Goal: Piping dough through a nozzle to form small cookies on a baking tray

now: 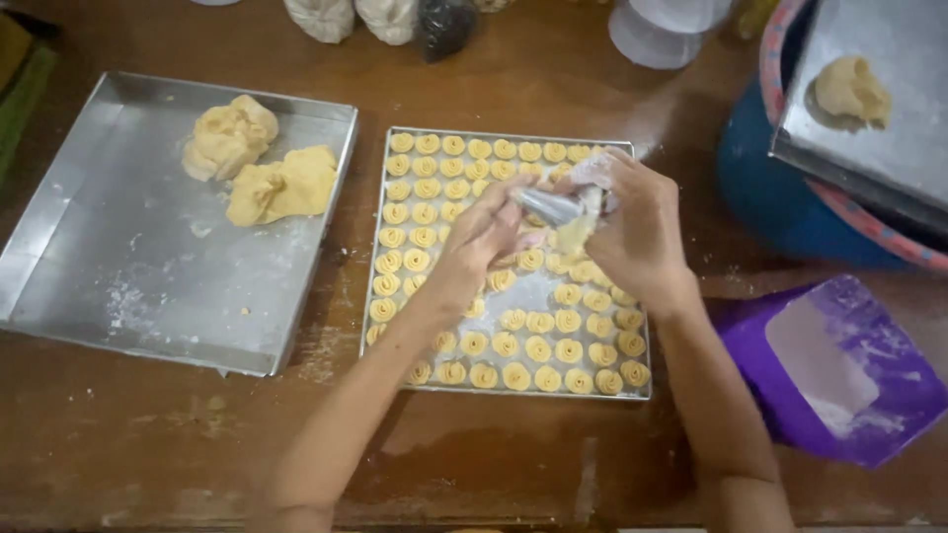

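Observation:
A piping bag with a metal nozzle hovers over a metal baking tray filled with several rows of small yellow piped dough swirls. My right hand is wrapped around the bag's body, which holds yellow dough. The fingers of my left hand pinch the nozzle end, which points left. Both forearms cross the tray's near edge and hide part of its middle.
A larger floured metal tray at left holds two lumps of dough. A purple mat with flour lies at right. A blue tub carries another tray with a dough lump. Bags and a plastic container stand along the far edge.

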